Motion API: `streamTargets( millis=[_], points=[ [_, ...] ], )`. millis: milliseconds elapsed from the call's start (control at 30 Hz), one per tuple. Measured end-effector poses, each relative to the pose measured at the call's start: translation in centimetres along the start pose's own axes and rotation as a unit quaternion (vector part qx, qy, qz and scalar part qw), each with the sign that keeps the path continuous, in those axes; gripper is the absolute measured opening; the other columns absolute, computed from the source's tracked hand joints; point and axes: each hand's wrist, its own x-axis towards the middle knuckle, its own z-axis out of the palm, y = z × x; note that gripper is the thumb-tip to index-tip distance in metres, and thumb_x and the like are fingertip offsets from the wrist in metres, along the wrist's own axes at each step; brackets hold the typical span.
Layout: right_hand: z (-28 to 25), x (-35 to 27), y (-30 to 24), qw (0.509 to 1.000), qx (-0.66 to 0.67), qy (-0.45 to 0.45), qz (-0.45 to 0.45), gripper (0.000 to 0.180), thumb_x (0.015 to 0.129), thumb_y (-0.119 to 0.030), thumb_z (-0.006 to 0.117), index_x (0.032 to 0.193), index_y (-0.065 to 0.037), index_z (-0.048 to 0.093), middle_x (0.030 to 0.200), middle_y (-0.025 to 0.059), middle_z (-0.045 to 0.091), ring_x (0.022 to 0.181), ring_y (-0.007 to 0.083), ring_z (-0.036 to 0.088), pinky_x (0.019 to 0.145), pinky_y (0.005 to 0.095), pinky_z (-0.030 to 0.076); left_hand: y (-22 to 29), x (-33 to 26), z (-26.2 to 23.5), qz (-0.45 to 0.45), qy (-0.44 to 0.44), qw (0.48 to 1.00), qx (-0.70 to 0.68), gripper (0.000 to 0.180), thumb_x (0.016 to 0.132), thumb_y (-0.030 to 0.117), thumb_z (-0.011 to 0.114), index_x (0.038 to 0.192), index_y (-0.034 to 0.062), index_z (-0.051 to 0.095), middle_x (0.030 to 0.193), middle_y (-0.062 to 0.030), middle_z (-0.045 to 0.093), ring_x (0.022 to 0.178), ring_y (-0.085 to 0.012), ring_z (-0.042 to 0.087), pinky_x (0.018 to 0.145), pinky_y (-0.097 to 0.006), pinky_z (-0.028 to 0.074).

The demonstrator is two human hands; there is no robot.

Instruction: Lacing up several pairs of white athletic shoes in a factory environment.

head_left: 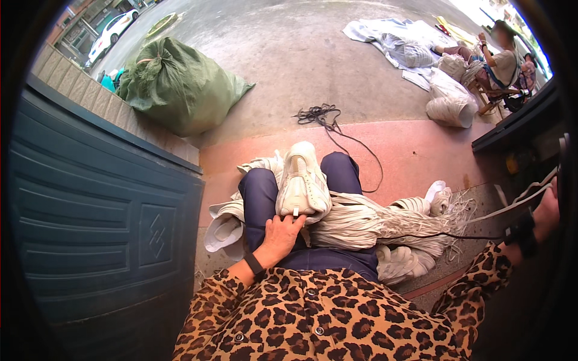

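Observation:
A cream lace-up shoe [299, 186] rests on my lap, its toe pointing away from me and its heel close to my body. My left hand [281, 234] grips the heel end, fingers at a small white tab. Across my right thigh lies a thick bundle of cream shoelaces [349, 221], its loose ends fanned out to the right. Out at the far right rim, my right hand [546, 213] is closed on pale laces [512, 207] that stretch from near the bundle. Its fingertips are partly lost in shadow.
More cream shoes [406, 265] lie by my right thigh, others [226, 231] by my left. A tangled black cord [322, 114] lies ahead. A green sack [180, 84] stands beyond the blue door [108, 210]. At upper right, a person [503, 60] sits beside white sacks [448, 99].

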Motion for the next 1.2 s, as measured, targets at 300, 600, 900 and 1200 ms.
streamTargets(
  millis=[300, 600, 900, 1200],
  points=[
    [13.8, -33.5, 16.5, 0.690, -0.407, -0.554, 0.226, 0.046, 0.077, -0.042, 0.063, 0.094, 0.000, 0.058, 0.068, 0.0166, 0.061, 0.064, 0.0318, 0.061, 0.057, 0.0376, 0.047, 0.3, 0.4, -0.6, 0.010, -0.020, 0.999, 0.034, 0.033, 0.078, 0.012, 0.050, 0.109, 0.0218, 0.055, 0.080, -0.0034, 0.054, 0.070, -0.0242, 0.052, 0.059, -0.038, 0.041],
    [17.6, -38.5, 17.4, 0.629, -0.484, -0.585, 0.167, 0.036, 0.082, -0.035, 0.056, 0.083, 0.001, 0.054, 0.066, 0.0200, 0.060, 0.063, 0.0361, 0.060, 0.055, 0.0432, 0.047, -1.7, -0.5, -1.5, -0.028, 0.115, 0.973, -0.199, 0.023, 0.078, 0.011, 0.057, 0.100, 0.0035, 0.053, 0.079, -0.0110, 0.055, 0.067, -0.0262, 0.056, 0.060, -0.035, 0.045],
    [15.8, -40.9, 20.3, 0.727, -0.416, -0.504, 0.212, 0.018, 0.086, -0.019, 0.048, 0.088, -0.001, 0.048, 0.071, 0.0216, 0.058, 0.067, 0.0402, 0.057, 0.061, 0.0500, 0.043, -3.0, 3.7, 1.2, -0.190, 0.108, 0.936, -0.275, 0.033, 0.073, 0.027, 0.069, 0.086, -0.0013, 0.058, 0.068, -0.0157, 0.058, 0.062, -0.0295, 0.057, 0.058, -0.036, 0.046],
    [15.5, -41.3, 22.2, 0.722, -0.410, -0.521, 0.201, 0.024, 0.086, -0.019, 0.048, 0.100, 0.000, 0.050, 0.074, 0.0232, 0.059, 0.071, 0.0395, 0.058, 0.065, 0.0473, 0.045, -2.6, 4.1, 1.4, -0.211, 0.102, 0.923, -0.305, 0.031, 0.076, 0.027, 0.065, 0.085, -0.0020, 0.058, 0.073, -0.0195, 0.059, 0.068, -0.0352, 0.059, 0.062, -0.041, 0.047]
  ],
)
